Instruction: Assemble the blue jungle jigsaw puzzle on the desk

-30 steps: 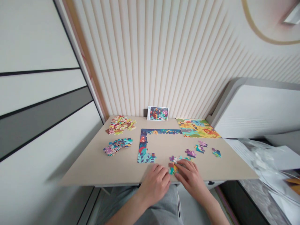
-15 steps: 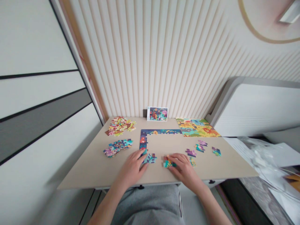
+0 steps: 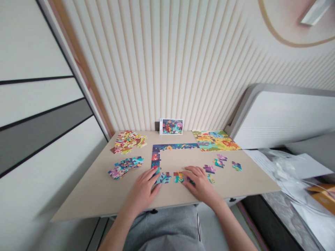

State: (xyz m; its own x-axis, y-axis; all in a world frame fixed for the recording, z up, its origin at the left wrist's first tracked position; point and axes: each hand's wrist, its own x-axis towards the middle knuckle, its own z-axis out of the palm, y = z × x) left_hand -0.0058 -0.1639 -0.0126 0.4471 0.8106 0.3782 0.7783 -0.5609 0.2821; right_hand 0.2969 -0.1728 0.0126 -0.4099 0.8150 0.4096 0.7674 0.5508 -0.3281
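The puzzle border (image 3: 156, 155) has its upper edge, left edge and part of its lower edge. The left hand (image 3: 142, 185) lies on its lower left corner, fingers loosely extended and thumb apart, probably so that the border does not slide. Just right of the border's lower edge, across a narrow gap, lie colourful puzzle pieces (image 3: 178, 177). The right hand (image 3: 199, 182) covers them partly, its fingers spread and slightly bent, perhaps to keep them flat and in line; whether the hidden ones are joined, I cannot tell. The picture card (image 3: 171, 126) stands behind the border, facing the person, presumably for easy looking. Loose pieces (image 3: 209, 169) lie separately to the border's right, maybe to show each clearly.
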